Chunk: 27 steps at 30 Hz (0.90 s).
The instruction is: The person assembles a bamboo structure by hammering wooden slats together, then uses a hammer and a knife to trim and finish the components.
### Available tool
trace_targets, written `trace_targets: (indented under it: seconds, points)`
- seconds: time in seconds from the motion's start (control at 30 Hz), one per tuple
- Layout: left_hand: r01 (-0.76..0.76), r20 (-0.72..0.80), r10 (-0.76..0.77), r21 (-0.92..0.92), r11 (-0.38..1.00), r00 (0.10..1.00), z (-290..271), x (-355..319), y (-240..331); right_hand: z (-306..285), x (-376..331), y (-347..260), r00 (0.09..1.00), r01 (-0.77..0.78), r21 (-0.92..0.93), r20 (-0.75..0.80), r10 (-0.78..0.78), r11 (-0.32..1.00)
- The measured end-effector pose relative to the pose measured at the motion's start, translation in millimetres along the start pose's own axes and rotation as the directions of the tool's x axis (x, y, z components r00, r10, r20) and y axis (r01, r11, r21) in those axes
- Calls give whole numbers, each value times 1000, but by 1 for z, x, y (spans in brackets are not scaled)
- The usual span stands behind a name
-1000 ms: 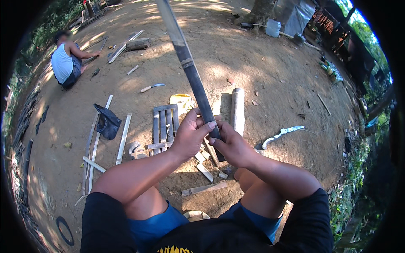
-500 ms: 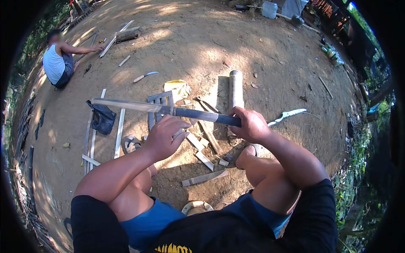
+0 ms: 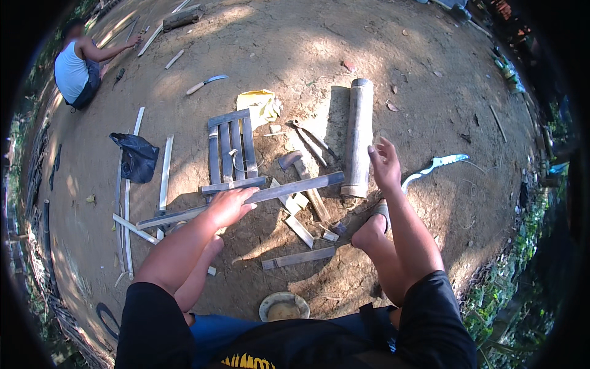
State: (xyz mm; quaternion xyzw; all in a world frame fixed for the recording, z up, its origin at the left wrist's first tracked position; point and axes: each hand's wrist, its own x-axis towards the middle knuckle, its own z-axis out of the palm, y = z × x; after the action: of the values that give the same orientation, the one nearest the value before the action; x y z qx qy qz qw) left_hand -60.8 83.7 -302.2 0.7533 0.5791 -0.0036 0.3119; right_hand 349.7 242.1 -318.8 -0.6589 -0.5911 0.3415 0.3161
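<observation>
My left hand [image 3: 228, 209] grips a long dark bamboo slat [image 3: 295, 188] near its middle; part of the slat is hidden behind the hand. The slat slants up to the right, above the ground pieces. My right hand [image 3: 386, 165] holds nothing, its fingers apart and raised, beside a thick bamboo tube [image 3: 359, 135]. A small slatted bamboo frame [image 3: 235, 147] lies just beyond my left hand. Between the hands are a hammer-like tool [image 3: 307, 178] with a wooden handle, partly covered by the slat, and long-handled pincers [image 3: 313, 138].
A curved knife [image 3: 207, 85] lies farther off, and a pale-handled blade [image 3: 433, 166] is right of my foot. A black plastic bag [image 3: 136, 157] rests on strips at left. A yellow sack [image 3: 258, 104], offcuts [image 3: 299, 230] and a bowl [image 3: 284, 306] are nearby. Another person [image 3: 78, 64] sits far left.
The slat has come down and toward me on the left, now in my left hand. My right hand has let go of it and opened beside the tube. The view has shifted.
</observation>
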Motion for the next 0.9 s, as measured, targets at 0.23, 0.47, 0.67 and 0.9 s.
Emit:
trace_targets:
  seconds: [0.23, 0.47, 0.67, 0.9]
  points:
    - [206, -114, -219, -119, 971, 969, -8, 12, -60, 74, 4, 97, 896, -388, -377, 62, 440, 841]
    - [321, -109, -338, -149, 935, 935, -29, 37, -89, 79, 3, 75, 880, -431, -377, 25, 474, 820]
    - [109, -203, -156, -226, 968, 967, -3, 62, -92, 121, -19, 78, 911, -371, -439, -2, 413, 818]
    - [57, -50, -67, -181, 982, 997, 12, 134, -26, 94, -14, 75, 931, -173, -547, 181, 317, 819]
